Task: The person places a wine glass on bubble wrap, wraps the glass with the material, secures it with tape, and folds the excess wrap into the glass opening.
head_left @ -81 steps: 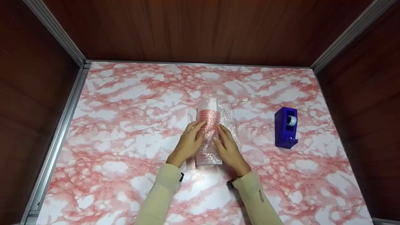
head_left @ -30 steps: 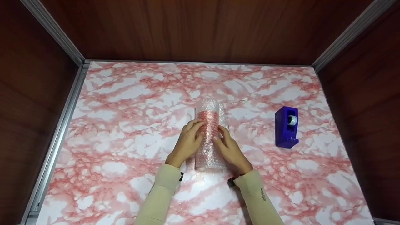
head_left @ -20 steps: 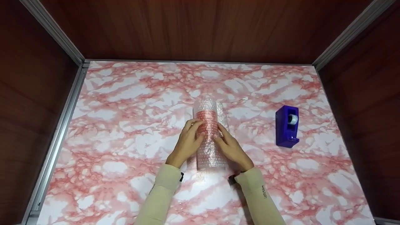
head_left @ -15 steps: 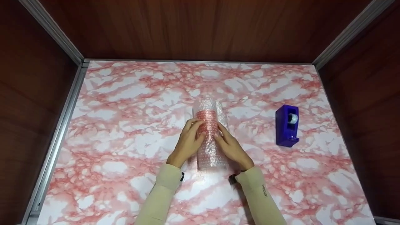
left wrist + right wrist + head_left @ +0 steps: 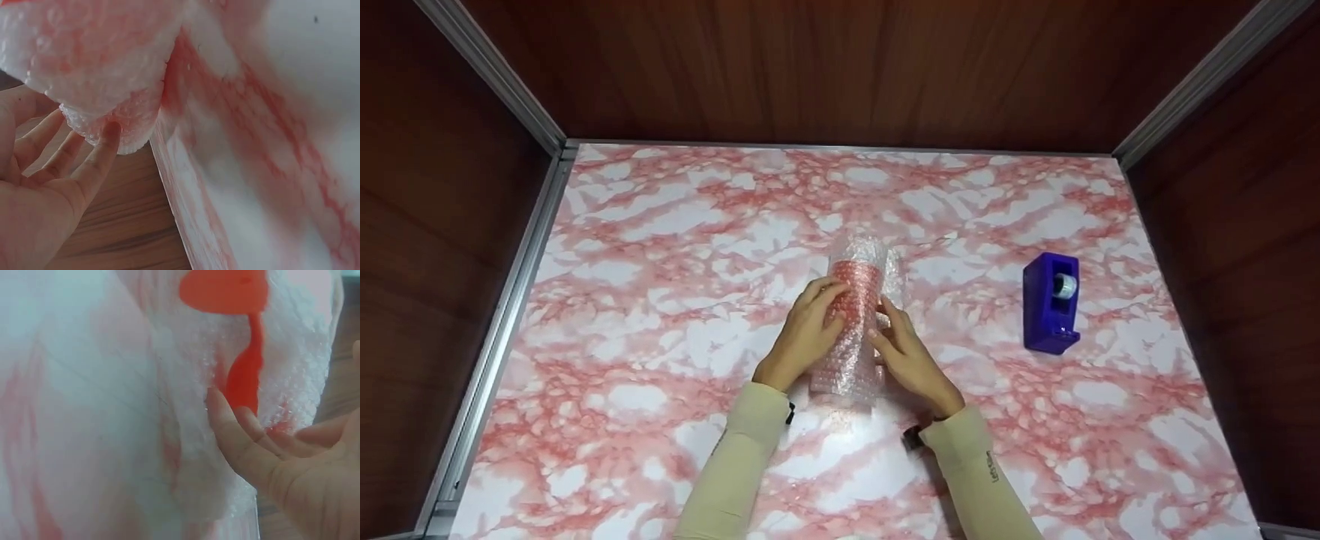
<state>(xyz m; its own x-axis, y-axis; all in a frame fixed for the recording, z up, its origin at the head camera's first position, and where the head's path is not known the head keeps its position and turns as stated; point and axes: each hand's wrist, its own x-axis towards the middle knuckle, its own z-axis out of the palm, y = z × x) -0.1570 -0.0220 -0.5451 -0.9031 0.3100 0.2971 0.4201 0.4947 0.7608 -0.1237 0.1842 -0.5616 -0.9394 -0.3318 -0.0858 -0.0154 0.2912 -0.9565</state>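
In the head view, a roll of bubble wrap (image 5: 856, 315) lies at the middle of the table, its near end angled to the left. Through the layers shows something orange-red (image 5: 244, 388), broad at one end with a narrow neck in the right wrist view; its kind is unclear. My left hand (image 5: 802, 330) holds the roll's left side, fingers over the top and thumb nearer me. On the opposite side, my right hand (image 5: 909, 360) grips the roll between thumb and fingers. A loose flap of the bubble wrap sticks out beyond the right fingers.
To the right stands a purple tape dispenser (image 5: 1050, 304) with a roll of clear tape in it. The table (image 5: 675, 217) has a pink-and-white marbled top. Dark wood panels (image 5: 840, 75) and metal rails enclose its back and sides.
The flat bubble wrap on the right has narrowed as it went onto the roll. Since half a second ago, the roll's near end has swung left, and the left hand has shifted slightly with it.
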